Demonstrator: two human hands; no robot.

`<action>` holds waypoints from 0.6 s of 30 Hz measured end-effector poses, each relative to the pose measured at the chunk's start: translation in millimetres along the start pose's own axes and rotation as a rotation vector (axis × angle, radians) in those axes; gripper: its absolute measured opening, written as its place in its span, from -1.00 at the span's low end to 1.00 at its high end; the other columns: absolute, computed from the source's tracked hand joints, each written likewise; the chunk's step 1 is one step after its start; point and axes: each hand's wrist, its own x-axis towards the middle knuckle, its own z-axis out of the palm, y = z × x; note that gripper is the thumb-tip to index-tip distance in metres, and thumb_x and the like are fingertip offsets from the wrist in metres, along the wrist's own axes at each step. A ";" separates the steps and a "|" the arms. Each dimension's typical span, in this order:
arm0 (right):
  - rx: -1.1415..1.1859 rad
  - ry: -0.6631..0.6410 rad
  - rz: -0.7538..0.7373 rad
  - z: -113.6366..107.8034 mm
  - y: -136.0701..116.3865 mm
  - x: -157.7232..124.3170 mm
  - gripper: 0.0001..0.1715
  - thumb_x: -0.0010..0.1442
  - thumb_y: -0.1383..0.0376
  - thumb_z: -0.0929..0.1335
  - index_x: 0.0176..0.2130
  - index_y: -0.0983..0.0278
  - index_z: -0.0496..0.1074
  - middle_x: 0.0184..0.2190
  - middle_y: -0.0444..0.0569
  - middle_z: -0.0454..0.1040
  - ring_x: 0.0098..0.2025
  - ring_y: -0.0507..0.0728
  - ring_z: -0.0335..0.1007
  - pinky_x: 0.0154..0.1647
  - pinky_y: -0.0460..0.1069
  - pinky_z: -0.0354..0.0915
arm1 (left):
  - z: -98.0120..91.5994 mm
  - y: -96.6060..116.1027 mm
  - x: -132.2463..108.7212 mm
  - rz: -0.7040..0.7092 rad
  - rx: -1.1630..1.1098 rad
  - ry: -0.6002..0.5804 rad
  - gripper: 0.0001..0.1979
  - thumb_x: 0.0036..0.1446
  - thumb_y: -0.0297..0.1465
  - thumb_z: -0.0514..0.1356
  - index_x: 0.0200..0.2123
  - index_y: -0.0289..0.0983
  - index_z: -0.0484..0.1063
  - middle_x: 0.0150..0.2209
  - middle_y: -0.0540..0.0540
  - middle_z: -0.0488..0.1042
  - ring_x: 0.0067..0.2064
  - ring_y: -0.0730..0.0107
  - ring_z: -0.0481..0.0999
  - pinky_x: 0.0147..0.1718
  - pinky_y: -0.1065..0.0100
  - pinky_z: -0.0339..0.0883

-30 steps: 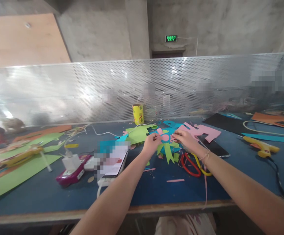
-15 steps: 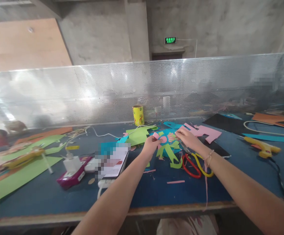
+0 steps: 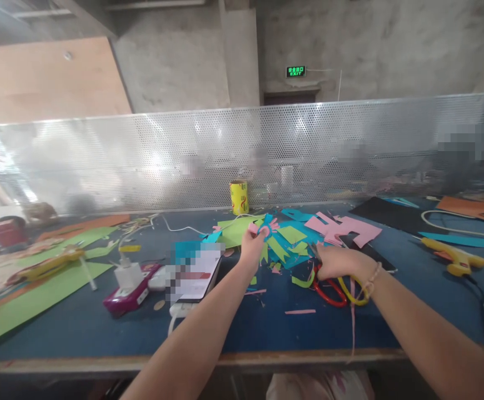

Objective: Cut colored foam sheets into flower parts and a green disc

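Head view. The table's front edge [image 3: 283, 356] is running across the lower frame, bare blue tabletop [image 3: 260, 329] lying open above it; paper scraps [image 3: 294, 234] are crowding the centre. The left hand [image 3: 253, 245], slanting up from lower left, is pinching a pink-and-blue paper piece [image 3: 268, 225] near centre between nearly closed fingertips. The right hand [image 3: 339, 263], right of centre, is hanging palm-down, fingers partly curled, at red-handled scissors [image 3: 337, 304]; its grip cannot be told. A green sign [image 3: 295, 71], upper centre, is reading "EXIT".

Phone [image 3: 200, 275] left of paper scraps [image 3: 293, 234], scissors [image 3: 325, 300] to their right, cylinder [image 3: 239, 198] behind.
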 end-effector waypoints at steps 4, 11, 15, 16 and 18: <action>-0.151 0.049 0.028 -2.2 -0.2 1.1 -0.54 -0.22 0.35 0.35 -0.22 0.37 0.33 -0.36 0.15 0.45 -0.33 0.23 0.39 -0.47 -0.03 0.13 | -0.2 -1.6 1.0 0.002 -0.067 -0.019 -0.73 -0.23 -0.32 0.29 -0.47 -0.26 0.27 -0.52 0.03 0.35 -0.38 0.42 0.40 -0.38 0.40 0.27; -0.084 -0.054 0.088 -9.5 6.4 2.0 -0.75 -0.23 0.32 0.36 -0.41 0.32 0.38 -0.48 0.04 0.45 -0.42 0.16 0.38 -0.50 -0.05 0.13 | -1.4 -2.2 4.2 -0.024 -0.077 0.012 -0.78 -0.18 -0.34 0.26 -0.45 -0.28 0.32 -0.42 -0.01 0.41 -0.26 0.41 0.42 -0.27 0.41 0.26; -0.107 -0.113 0.104 -11.7 3.2 -0.2 -0.77 -0.23 0.31 0.34 -0.43 0.33 0.39 -0.50 0.03 0.44 -0.47 0.13 0.37 -0.55 -0.06 0.11 | -1.8 -2.1 6.6 -0.052 -0.102 0.025 -0.78 -0.17 -0.33 0.26 -0.43 -0.29 0.32 -0.41 -0.03 0.41 -0.28 0.41 0.41 -0.30 0.40 0.25; -0.110 -0.117 0.122 -12.4 2.6 -1.1 -0.74 -0.24 0.31 0.34 -0.41 0.34 0.39 -0.51 0.03 0.44 -0.47 0.13 0.37 -0.55 -0.06 0.11 | -1.9 -1.5 6.4 -0.054 -0.116 0.020 -0.78 -0.16 -0.33 0.25 -0.42 -0.29 0.32 -0.41 -0.02 0.41 -0.29 0.42 0.40 -0.30 0.41 0.25; -0.106 -0.127 0.164 -13.6 3.1 -2.4 -0.65 -0.25 0.30 0.35 -0.35 0.35 0.39 -0.50 0.04 0.44 -0.48 0.13 0.37 -0.55 -0.06 0.12 | -2.0 1.1 4.6 -0.050 -0.116 0.023 -0.78 -0.14 -0.32 0.24 -0.42 -0.28 0.30 -0.43 0.00 0.38 -0.34 0.45 0.38 -0.33 0.42 0.24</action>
